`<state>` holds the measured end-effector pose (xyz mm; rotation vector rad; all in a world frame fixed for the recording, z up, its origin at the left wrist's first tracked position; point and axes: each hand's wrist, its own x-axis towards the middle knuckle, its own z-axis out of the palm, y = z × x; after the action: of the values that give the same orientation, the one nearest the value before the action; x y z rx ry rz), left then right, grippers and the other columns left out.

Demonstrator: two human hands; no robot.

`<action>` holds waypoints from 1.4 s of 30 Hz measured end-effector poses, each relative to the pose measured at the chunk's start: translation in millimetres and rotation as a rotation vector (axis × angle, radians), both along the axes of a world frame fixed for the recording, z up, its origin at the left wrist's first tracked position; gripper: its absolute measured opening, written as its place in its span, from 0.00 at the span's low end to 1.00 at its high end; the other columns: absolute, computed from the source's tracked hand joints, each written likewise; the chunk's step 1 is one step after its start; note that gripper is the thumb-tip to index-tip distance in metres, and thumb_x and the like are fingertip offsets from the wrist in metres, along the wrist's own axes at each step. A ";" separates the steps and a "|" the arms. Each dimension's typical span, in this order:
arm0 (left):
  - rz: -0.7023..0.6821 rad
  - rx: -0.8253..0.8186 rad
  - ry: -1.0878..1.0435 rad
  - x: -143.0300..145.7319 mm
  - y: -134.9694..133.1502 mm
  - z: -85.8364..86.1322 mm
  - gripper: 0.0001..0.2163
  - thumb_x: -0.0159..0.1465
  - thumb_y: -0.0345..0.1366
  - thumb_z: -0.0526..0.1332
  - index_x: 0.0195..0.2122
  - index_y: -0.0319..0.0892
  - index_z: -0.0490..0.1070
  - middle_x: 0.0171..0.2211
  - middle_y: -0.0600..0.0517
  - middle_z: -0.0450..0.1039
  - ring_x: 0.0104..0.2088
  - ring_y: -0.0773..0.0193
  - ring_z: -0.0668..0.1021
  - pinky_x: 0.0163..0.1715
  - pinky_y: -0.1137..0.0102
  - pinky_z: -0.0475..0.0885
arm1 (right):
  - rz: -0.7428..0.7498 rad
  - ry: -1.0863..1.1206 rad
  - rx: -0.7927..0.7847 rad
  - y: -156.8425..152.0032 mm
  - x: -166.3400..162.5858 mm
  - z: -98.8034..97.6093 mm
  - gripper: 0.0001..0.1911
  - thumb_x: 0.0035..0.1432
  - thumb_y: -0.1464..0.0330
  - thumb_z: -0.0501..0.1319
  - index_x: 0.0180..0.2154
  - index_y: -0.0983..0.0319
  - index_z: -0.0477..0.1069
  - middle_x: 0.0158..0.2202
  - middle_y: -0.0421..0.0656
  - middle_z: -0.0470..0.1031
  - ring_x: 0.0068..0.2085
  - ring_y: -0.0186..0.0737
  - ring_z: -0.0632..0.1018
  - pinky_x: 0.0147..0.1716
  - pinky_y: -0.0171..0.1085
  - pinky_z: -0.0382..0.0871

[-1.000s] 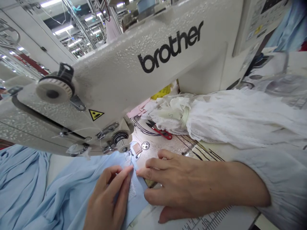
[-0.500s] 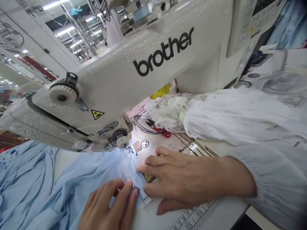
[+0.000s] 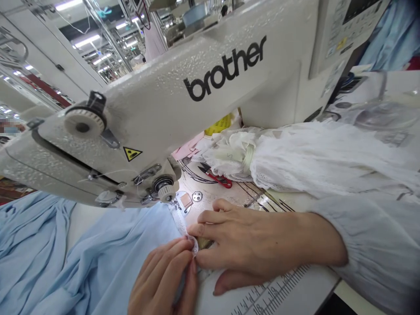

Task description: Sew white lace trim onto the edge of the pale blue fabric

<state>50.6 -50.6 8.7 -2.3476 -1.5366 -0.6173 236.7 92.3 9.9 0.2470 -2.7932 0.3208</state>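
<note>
1. Your ceiling strip lights keep the room bright.
2. Strong light pools beneath your sewing machine arm, glaring off the needle plate.
3. Wide-angle distortion bends your frame's edges.
4. A pixelated patch blurs the far left.

A pale blue cloth is lying in soft, loose folds across the near left of the work surface, its gathers running toward the far side. A narrow white lace trim is running along its edge, curving slightly toward the far side. The left hand is pinching the trim and cloth together between its fingertips, while the right hand is resting flat just beside it.
</note>
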 end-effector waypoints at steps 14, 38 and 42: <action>-0.036 -0.082 -0.029 -13.4 -2.2 -11.2 0.11 0.61 0.23 0.61 0.44 0.39 0.72 0.45 0.48 0.71 0.48 0.66 0.74 0.48 0.72 0.72 | -0.051 -0.033 0.010 0.0 4.7 0.8 0.16 0.68 0.56 0.53 0.47 0.60 0.69 0.54 0.47 0.67 0.50 0.45 0.67 0.45 0.44 0.56; -0.072 0.045 0.063 -4.6 -6.1 -7.2 0.11 0.59 0.20 0.62 0.41 0.39 0.73 0.40 0.51 0.80 0.47 0.67 0.78 0.51 0.68 0.69 | -0.064 0.053 0.062 -4.7 8.7 -6.1 0.13 0.70 0.67 0.51 0.39 0.62 0.73 0.38 0.40 0.70 0.41 0.40 0.65 0.38 0.43 0.52; -0.087 0.037 0.060 -7.3 -6.5 -8.8 0.10 0.62 0.20 0.59 0.42 0.37 0.73 0.40 0.49 0.79 0.49 0.66 0.76 0.51 0.67 0.69 | -0.059 0.077 0.065 -3.9 8.3 -5.5 0.12 0.69 0.66 0.54 0.37 0.64 0.73 0.37 0.41 0.70 0.41 0.40 0.65 0.37 0.43 0.52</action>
<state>43.3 -57.2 0.0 -2.3931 -1.3925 -0.5844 245.0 88.4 4.4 0.1867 -2.7318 0.2030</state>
